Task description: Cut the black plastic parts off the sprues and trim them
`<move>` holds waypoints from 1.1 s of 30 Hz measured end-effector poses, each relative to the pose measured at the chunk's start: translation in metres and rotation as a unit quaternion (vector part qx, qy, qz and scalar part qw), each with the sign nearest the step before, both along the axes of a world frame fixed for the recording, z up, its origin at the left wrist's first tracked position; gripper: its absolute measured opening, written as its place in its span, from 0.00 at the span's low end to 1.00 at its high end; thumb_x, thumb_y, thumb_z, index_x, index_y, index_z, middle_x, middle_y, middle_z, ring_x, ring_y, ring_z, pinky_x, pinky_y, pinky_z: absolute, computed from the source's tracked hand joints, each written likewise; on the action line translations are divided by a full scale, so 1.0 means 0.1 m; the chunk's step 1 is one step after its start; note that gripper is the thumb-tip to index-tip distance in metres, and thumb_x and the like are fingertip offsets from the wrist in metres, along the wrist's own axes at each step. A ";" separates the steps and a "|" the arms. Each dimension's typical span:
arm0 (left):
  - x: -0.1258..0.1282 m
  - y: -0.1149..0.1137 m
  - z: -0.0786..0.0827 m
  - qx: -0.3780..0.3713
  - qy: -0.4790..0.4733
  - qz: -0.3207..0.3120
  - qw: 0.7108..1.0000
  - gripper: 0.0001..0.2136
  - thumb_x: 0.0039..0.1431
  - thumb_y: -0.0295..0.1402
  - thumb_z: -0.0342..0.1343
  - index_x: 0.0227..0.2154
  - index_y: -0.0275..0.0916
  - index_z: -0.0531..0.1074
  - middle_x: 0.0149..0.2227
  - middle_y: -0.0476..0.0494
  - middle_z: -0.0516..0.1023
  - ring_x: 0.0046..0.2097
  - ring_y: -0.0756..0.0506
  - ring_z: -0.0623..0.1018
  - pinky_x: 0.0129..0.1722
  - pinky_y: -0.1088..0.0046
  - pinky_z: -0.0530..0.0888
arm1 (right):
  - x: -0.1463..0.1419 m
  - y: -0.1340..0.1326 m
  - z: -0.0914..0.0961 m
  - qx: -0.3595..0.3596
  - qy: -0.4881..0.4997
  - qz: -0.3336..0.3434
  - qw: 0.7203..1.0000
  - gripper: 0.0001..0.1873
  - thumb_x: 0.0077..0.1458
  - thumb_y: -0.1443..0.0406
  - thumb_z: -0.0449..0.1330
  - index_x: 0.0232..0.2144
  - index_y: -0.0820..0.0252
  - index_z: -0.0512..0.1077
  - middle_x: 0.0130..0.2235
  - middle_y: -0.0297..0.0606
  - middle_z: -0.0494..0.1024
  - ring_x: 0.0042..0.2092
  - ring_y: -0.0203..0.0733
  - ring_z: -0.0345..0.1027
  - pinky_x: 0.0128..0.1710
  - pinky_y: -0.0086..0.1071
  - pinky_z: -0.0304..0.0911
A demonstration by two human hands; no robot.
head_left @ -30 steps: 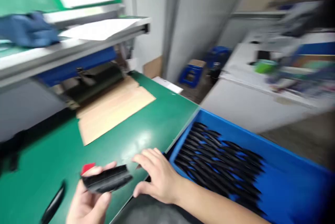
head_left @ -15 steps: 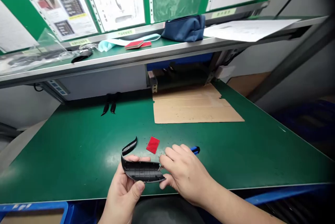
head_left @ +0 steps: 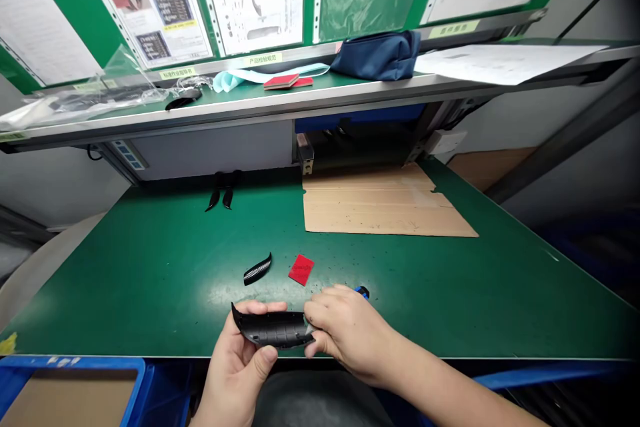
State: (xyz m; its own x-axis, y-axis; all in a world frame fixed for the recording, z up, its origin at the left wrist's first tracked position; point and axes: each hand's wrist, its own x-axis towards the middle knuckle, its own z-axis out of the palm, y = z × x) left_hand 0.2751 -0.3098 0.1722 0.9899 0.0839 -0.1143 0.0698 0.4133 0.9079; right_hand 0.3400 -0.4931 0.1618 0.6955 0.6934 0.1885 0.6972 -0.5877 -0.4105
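My left hand (head_left: 235,367) grips a curved black plastic part (head_left: 270,328) from below, near the front edge of the green table (head_left: 150,294). At the part's right end my right hand (head_left: 345,334) is closed around a blue-handled tool (head_left: 363,292), of which only the blue tip shows. Just beyond the hands, on the table, lie a small red square piece (head_left: 301,269) and a second glossy black curved part (head_left: 258,269).
A flat cardboard sheet (head_left: 380,204) lies at the back right. Two slim black parts (head_left: 223,190) sit by the back wall. The shelf above carries a navy pouch (head_left: 377,54), papers (head_left: 505,57), red pads (head_left: 283,81) and plastic bags (head_left: 75,97). Blue bins (head_left: 70,387) stand below the table's front.
The view swung left from the blue bin of black parts to the table. My hands with the black part drew closer to the front edge, and my right hand came onto its end.
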 end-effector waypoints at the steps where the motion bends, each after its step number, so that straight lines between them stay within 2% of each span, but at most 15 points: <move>1: 0.01 -0.02 0.00 -0.009 0.006 0.000 1.000 0.19 0.49 0.35 0.65 0.43 0.42 0.66 0.47 0.40 0.77 0.47 0.43 0.77 0.47 0.71 0.73 | -0.01 -0.03 0.01 0.017 -0.009 -0.018 1.000 0.32 0.56 0.39 0.37 0.27 0.58 0.64 0.28 0.33 0.71 0.28 0.37 0.59 0.30 0.34 0.46; 3: 0.03 -0.05 0.00 -0.020 0.020 -0.005 1.000 0.20 0.48 0.35 0.65 0.44 0.42 0.66 0.47 0.40 0.77 0.48 0.43 0.76 0.47 0.70 0.72 | -0.03 -0.08 0.04 0.023 -0.050 -0.065 0.996 0.34 0.54 0.38 0.36 0.28 0.58 0.64 0.29 0.35 0.69 0.30 0.38 0.57 0.30 0.34 0.45; 5: 0.06 -0.09 0.01 -0.019 0.030 -0.014 0.999 0.20 0.48 0.35 0.65 0.44 0.42 0.66 0.47 0.40 0.77 0.48 0.43 0.76 0.48 0.71 0.72 | -0.02 -0.14 0.05 -0.003 -0.084 -0.090 0.992 0.34 0.53 0.37 0.38 0.28 0.58 0.64 0.29 0.36 0.68 0.30 0.39 0.54 0.30 0.35 0.44; 9: 0.12 -0.17 0.03 -0.007 0.034 -0.024 0.999 0.19 0.48 0.35 0.65 0.43 0.42 0.67 0.47 0.40 0.77 0.47 0.44 0.77 0.48 0.72 0.72 | 0.04 -0.24 0.02 -0.042 -0.107 -0.073 0.991 0.34 0.53 0.37 0.37 0.26 0.58 0.63 0.27 0.35 0.67 0.29 0.39 0.52 0.29 0.36 0.41; 14: 0.21 -0.21 -0.01 0.017 0.024 -0.029 0.999 0.17 0.50 0.34 0.64 0.42 0.42 0.67 0.47 0.40 0.77 0.49 0.43 0.76 0.48 0.71 0.72 | 0.19 -0.32 -0.06 -0.042 -0.103 -0.057 0.992 0.31 0.56 0.39 0.41 0.23 0.58 0.63 0.25 0.34 0.68 0.27 0.37 0.53 0.29 0.36 0.40; 17: 0.28 -0.20 -0.08 0.019 0.006 -0.058 0.998 0.15 0.52 0.31 0.62 0.42 0.42 0.67 0.48 0.40 0.76 0.51 0.43 0.75 0.50 0.70 0.72 | 0.28 -0.35 -0.09 0.012 0.000 -0.004 1.000 0.32 0.56 0.39 0.39 0.22 0.58 0.62 0.23 0.32 0.67 0.26 0.35 0.54 0.28 0.34 0.42; 19: 0.33 -0.22 -0.13 -0.010 0.004 -0.072 0.997 0.16 0.53 0.30 0.62 0.43 0.43 0.66 0.49 0.41 0.76 0.51 0.43 0.75 0.50 0.68 0.71 | 0.31 -0.35 -0.10 0.095 0.105 0.033 0.989 0.32 0.55 0.39 0.39 0.23 0.58 0.60 0.22 0.30 0.65 0.25 0.34 0.54 0.27 0.31 0.46; 21: 0.38 -0.25 -0.15 -0.054 0.017 -0.063 0.996 0.18 0.52 0.30 0.62 0.44 0.44 0.65 0.49 0.41 0.75 0.50 0.43 0.75 0.50 0.66 0.71 | 0.31 -0.33 -0.11 0.190 0.170 0.013 0.967 0.31 0.54 0.37 0.40 0.25 0.57 0.59 0.25 0.30 0.64 0.27 0.35 0.56 0.29 0.30 0.50; 23: 0.43 -0.29 -0.16 -0.088 0.036 -0.044 0.994 0.19 0.51 0.31 0.63 0.45 0.44 0.64 0.50 0.40 0.75 0.49 0.42 0.75 0.50 0.65 0.71 | 0.29 -0.29 -0.11 0.250 0.173 -0.046 0.952 0.32 0.52 0.36 0.40 0.29 0.57 0.60 0.30 0.33 0.66 0.32 0.38 0.58 0.32 0.31 0.53; 25: 0.47 -0.31 -0.17 -0.102 0.046 -0.044 0.993 0.20 0.51 0.31 0.63 0.46 0.44 0.64 0.50 0.40 0.75 0.49 0.42 0.76 0.49 0.66 0.71 | 0.27 -0.25 -0.11 0.256 0.149 -0.086 0.951 0.34 0.50 0.35 0.38 0.31 0.57 0.60 0.33 0.36 0.66 0.35 0.40 0.57 0.35 0.33 0.53; 28: 0.55 -0.30 -0.20 -0.104 0.039 -0.075 0.991 0.19 0.53 0.30 0.62 0.47 0.46 0.64 0.51 0.42 0.74 0.50 0.43 0.75 0.48 0.68 0.71 | 0.31 -0.23 -0.12 0.233 0.125 -0.108 0.958 0.36 0.50 0.34 0.34 0.28 0.57 0.60 0.30 0.34 0.64 0.33 0.40 0.55 0.34 0.34 0.50; 31: 0.65 -0.26 -0.24 -0.094 0.031 -0.096 0.990 0.19 0.54 0.29 0.60 0.47 0.45 0.63 0.51 0.41 0.74 0.49 0.45 0.75 0.48 0.70 0.71 | 0.42 -0.30 -0.15 0.237 0.218 -0.033 0.946 0.33 0.52 0.36 0.39 0.22 0.58 0.57 0.24 0.29 0.58 0.27 0.35 0.51 0.29 0.32 0.47; 33: 0.75 -0.21 -0.25 -0.076 0.029 -0.105 0.991 0.19 0.54 0.29 0.60 0.48 0.45 0.63 0.51 0.41 0.74 0.49 0.45 0.75 0.48 0.69 0.71 | 0.51 -0.39 -0.18 0.260 0.339 0.039 0.903 0.32 0.53 0.37 0.43 0.21 0.59 0.57 0.21 0.27 0.55 0.24 0.32 0.48 0.26 0.30 0.45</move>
